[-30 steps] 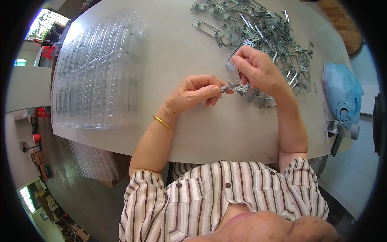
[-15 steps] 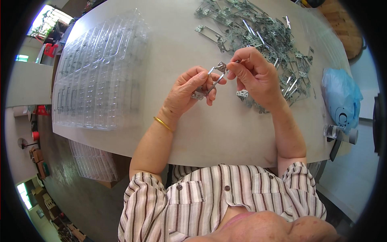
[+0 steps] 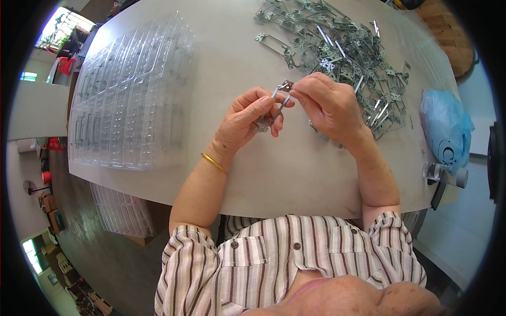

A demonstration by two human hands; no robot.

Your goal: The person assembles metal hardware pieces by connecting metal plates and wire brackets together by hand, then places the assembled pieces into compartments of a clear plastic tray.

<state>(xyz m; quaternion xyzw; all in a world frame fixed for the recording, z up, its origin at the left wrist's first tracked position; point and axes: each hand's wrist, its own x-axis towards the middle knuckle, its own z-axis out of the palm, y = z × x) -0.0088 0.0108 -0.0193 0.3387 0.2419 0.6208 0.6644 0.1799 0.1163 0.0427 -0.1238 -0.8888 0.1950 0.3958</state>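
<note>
A small silver metal bracket, with two thin arms running down from a holed plate, is held over the table in front of me. My left hand is closed round its lower end, and the fingers partly cover that end. My right hand pinches at the upper corner beside the holed plate, thumb and fingers pressed together. Its fingertips hide whether any smaller piece is between them. Behind the right hand spreads a heap of similar metal brackets, tangled together.
Stacked clear plastic trays with long compartments stand on the left of the white table. More clear trays sit lower, beyond the table's edge. A blue plastic bag and a clear bottle are at the right edge.
My right hand has turned and moved slightly left, its fingertips closing on the bracket's corner. The bracket's top has tilted a little left, while my left hand has barely moved.
</note>
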